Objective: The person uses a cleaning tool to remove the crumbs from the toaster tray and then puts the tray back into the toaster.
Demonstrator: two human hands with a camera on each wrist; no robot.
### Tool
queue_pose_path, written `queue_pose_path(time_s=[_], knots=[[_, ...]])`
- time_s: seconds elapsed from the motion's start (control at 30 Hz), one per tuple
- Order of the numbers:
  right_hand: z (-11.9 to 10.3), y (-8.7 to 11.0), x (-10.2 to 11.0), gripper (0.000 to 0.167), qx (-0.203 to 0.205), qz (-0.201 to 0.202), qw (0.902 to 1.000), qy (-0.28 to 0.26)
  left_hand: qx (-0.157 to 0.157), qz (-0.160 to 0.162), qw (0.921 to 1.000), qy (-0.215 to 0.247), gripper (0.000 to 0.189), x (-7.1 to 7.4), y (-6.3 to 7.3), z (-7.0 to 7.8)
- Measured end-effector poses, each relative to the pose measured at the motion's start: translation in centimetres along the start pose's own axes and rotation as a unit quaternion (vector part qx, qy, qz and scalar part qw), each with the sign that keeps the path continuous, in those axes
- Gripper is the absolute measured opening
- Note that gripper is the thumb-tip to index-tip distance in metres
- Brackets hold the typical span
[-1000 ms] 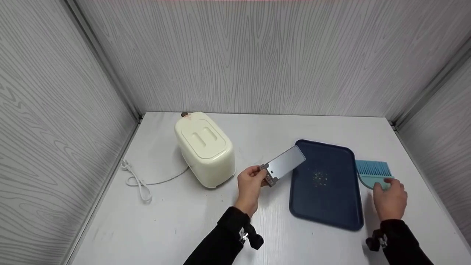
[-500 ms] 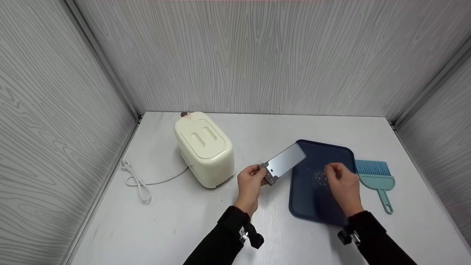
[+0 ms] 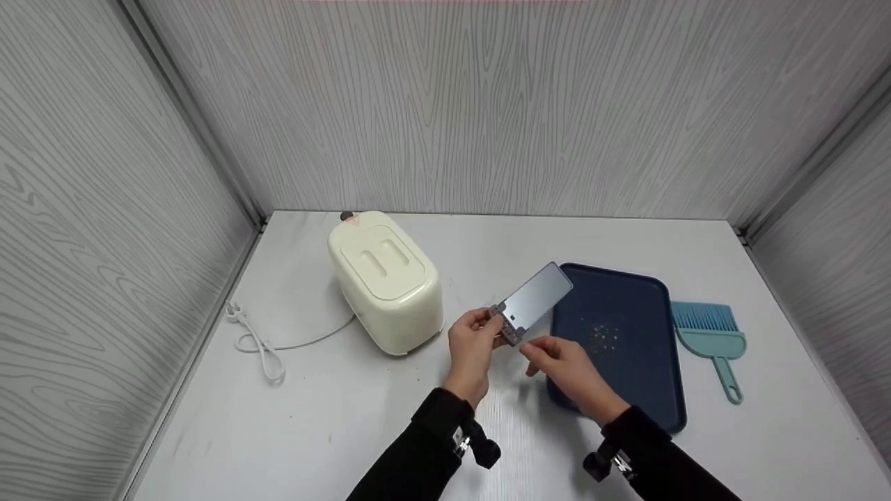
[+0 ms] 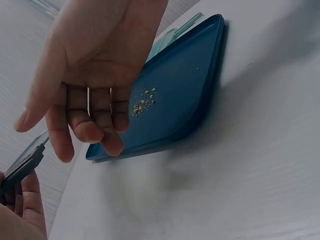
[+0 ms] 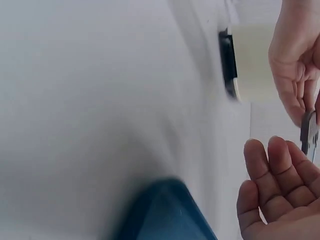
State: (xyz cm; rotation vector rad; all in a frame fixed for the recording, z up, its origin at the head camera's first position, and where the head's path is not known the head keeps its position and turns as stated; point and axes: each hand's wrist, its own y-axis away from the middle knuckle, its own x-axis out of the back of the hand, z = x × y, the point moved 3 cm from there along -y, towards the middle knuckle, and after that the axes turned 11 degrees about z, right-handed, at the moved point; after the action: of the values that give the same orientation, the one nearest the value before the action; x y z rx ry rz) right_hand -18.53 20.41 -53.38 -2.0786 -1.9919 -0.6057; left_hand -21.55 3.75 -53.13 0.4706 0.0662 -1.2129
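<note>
My left hand (image 3: 472, 351) pinches a flat silvery crumb tray (image 3: 536, 296) by its grey end, holding it tilted above the table. The tray's far end overlaps the left edge of the navy serving tray (image 3: 637, 379) in the head view. My right hand (image 3: 567, 369) is just right of the crumb tray's near corner, over the serving tray's left side. Its fingers are loosely bent with nothing visible between them; in the left wrist view this hand (image 4: 95, 65) stands apart from the crumb tray (image 4: 25, 160). Crumbs (image 3: 604, 337) lie on the serving tray.
A cream toaster (image 3: 390, 285) with a lidded top stands at the back left. Its white cord (image 3: 268, 355) and plug lie on the table's left. Right of the serving tray rests a teal hand brush (image 3: 710, 341) with blue bristles. Panelled walls enclose the back and sides.
My right hand has moved left from beside the brush, across the serving tray, to near the crumb tray. The left hand still holds the crumb tray, now turned slightly steeper.
</note>
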Motion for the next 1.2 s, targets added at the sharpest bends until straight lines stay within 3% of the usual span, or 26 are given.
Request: queue_pose_path(time_s=[0.13,0.27,0.53,0.8,0.97,1.2], knots=[[-0.3,0.2,-1.0,0.042,-0.017,0.000,0.9983,-0.056,0.000,0.002,1.0000,0.008,0.017,0.1,0.0,-0.1],[-0.5,0.2,-1.8,0.035,-0.036,0.025,0.9942,-0.098,0.003,0.000,0.9999,0.016,0.018,0.1,-0.1,-0.1],[-0.3,0.0,-3.1,0.027,-0.074,0.055,0.9841,-0.152,-0.003,-0.006,0.9998,0.021,0.016,0.3,0.0,-0.4],[0.4,-0.1,-3.7,0.019,-0.123,0.068,0.9522,-0.271,-0.015,-0.020,0.9996,0.008,0.014,0.3,0.4,-0.6],[0.7,-0.2,-3.7,0.018,-0.131,0.071,0.9456,-0.289,-0.014,-0.015,0.9995,-0.026,0.013,0.4,0.2,-1.0],[0.7,-0.6,-3.2,0.022,-0.132,0.112,0.9293,-0.326,-0.024,-0.034,0.9962,-0.076,0.013,0.5,0.4,-1.3]])
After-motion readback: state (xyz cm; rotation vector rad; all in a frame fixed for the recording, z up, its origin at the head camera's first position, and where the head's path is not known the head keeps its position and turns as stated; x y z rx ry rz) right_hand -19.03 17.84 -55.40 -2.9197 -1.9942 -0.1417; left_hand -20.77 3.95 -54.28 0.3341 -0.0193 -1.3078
